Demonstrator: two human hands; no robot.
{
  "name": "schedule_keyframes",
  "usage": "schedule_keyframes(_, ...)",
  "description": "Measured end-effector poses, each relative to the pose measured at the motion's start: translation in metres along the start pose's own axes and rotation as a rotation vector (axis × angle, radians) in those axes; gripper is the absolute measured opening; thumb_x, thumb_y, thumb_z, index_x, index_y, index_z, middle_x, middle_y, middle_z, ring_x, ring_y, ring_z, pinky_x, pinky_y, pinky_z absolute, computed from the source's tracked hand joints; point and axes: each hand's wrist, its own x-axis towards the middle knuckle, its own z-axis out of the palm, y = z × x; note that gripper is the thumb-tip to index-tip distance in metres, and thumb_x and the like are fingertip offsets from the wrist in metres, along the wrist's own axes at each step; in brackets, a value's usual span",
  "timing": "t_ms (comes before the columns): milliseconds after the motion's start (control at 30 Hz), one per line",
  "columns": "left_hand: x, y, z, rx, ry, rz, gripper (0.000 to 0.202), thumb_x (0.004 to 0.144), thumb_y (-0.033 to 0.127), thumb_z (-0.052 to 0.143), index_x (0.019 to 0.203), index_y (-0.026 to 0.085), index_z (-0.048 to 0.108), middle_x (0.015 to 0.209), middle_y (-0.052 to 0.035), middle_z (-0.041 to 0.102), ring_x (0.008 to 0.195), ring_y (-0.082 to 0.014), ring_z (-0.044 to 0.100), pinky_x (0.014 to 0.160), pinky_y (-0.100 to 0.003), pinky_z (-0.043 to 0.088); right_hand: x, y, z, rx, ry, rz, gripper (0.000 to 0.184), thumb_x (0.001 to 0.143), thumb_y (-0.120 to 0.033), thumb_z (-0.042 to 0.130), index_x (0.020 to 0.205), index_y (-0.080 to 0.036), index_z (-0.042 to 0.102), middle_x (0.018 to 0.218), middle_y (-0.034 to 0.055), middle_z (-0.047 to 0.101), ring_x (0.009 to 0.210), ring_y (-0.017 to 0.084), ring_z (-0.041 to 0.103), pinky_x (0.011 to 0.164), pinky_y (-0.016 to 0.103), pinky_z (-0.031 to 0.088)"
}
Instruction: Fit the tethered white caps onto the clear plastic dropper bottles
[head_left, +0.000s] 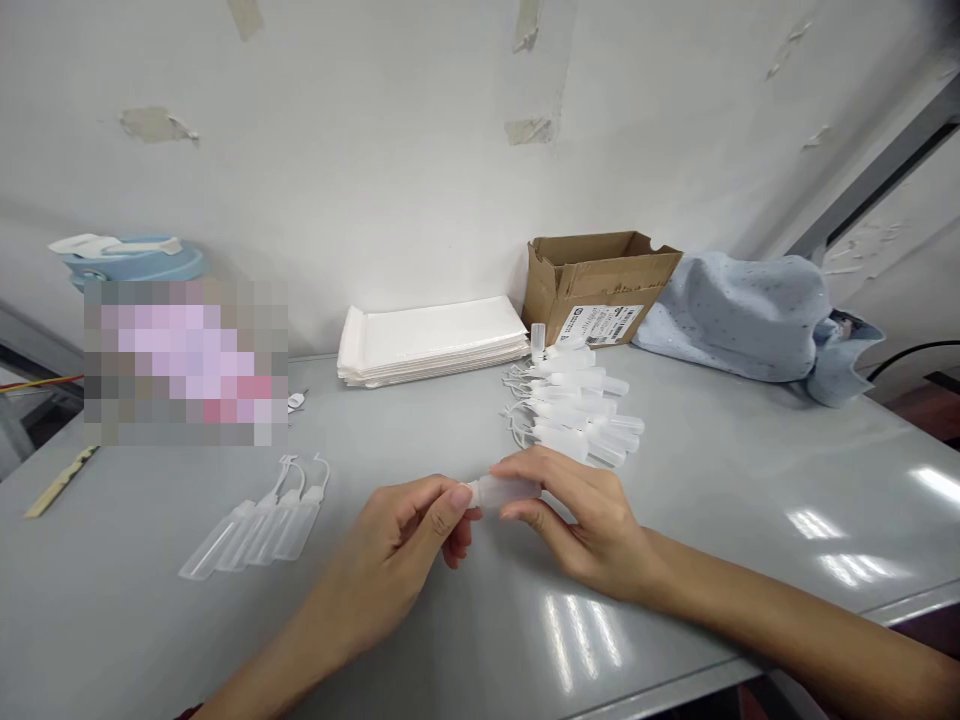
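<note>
A small translucent plastic bottle (510, 490) lies level between my two hands above the grey table. My left hand (420, 530) pinches its narrow neck end between thumb and fingers, and the cap there is mostly hidden. The bottle's body is gripped by my right hand (581, 515), thumb below and fingers on top. Left of my hands several slim clear tubes with looped white ties (259, 530) lie side by side. Beyond my right hand sits a pile of similar translucent bottles and tubes (577, 410), their thin white ties pointing left.
A stack of white padded envelopes (435, 335) rests against the wall beside an open cardboard box (600, 285). Light blue speckled cloth (735, 315) is bunched at the right. A blurred-out patch (187, 360), a light blue container (135, 260) and a yellowish strip (64, 482) are at the left.
</note>
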Motion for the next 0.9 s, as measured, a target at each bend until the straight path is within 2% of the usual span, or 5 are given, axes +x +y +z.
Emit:
schedule_keyframes(200, -0.002, -0.006, 0.008, 0.338, 0.155, 0.274, 0.033, 0.093, 0.031, 0.038, 0.064, 0.019, 0.049, 0.057, 0.0031, 0.048, 0.050, -0.0105, 0.044, 0.048, -0.021, 0.036, 0.005, -0.006, -0.005, 0.283, -0.138, 0.440, 0.025, 0.094, -0.031, 0.041, 0.087, -0.015, 0.059, 0.058, -0.0026, 0.049, 0.052, 0.010, 0.044, 0.048, 0.022, 0.037)
schedule_keyframes(400, -0.003, -0.018, 0.010, 0.486, 0.210, 0.592, 0.011, 0.090, 0.014, 0.045, 0.081, 0.018, 0.051, 0.067, 0.0008, 0.051, 0.057, -0.0117, 0.047, 0.054, -0.023, 0.039, 0.009, -0.001, -0.002, 0.872, -0.276, 0.893, 0.039, 0.088, -0.046, 0.048, 0.062, -0.018, 0.040, 0.052, -0.0085, 0.031, 0.039, 0.004, 0.026, 0.036, 0.019, 0.021)
schedule_keyframes(500, -0.001, -0.020, 0.008, 0.513, 0.188, 0.636, 0.008, 0.088, 0.011, 0.048, 0.092, 0.018, 0.051, 0.074, -0.0008, 0.055, 0.064, -0.0126, 0.051, 0.060, -0.023, 0.043, 0.007, 0.001, 0.000, 0.664, -0.263, 0.787, 0.039, 0.094, -0.040, 0.038, 0.064, -0.017, 0.047, 0.049, -0.0066, 0.037, 0.039, 0.007, 0.033, 0.038, 0.020, 0.027)
schedule_keyframes(733, 0.008, -0.022, -0.012, 0.627, 0.388, 0.387, 0.013, 0.088, 0.025, 0.050, 0.098, 0.019, 0.056, 0.089, -0.0027, 0.064, 0.075, -0.0158, 0.060, 0.064, -0.025, 0.046, 0.013, 0.026, -0.020, -0.230, -0.062, 0.023, 0.023, 0.094, -0.021, 0.039, 0.103, -0.012, 0.057, 0.083, 0.0095, 0.059, 0.072, 0.017, 0.056, 0.064, 0.029, 0.046)
schedule_keyframes(900, 0.014, -0.023, -0.053, 0.716, 0.665, -0.015, 0.028, 0.087, 0.030, 0.045, 0.112, 0.019, 0.053, 0.101, -0.0046, 0.065, 0.079, -0.0180, 0.062, 0.062, -0.026, 0.048, 0.021, 0.060, -0.051, -0.705, -0.092, 0.270, 0.024, 0.092, -0.025, 0.042, 0.102, -0.013, 0.060, 0.090, 0.0114, 0.060, 0.077, 0.023, 0.058, 0.064, 0.033, 0.046)
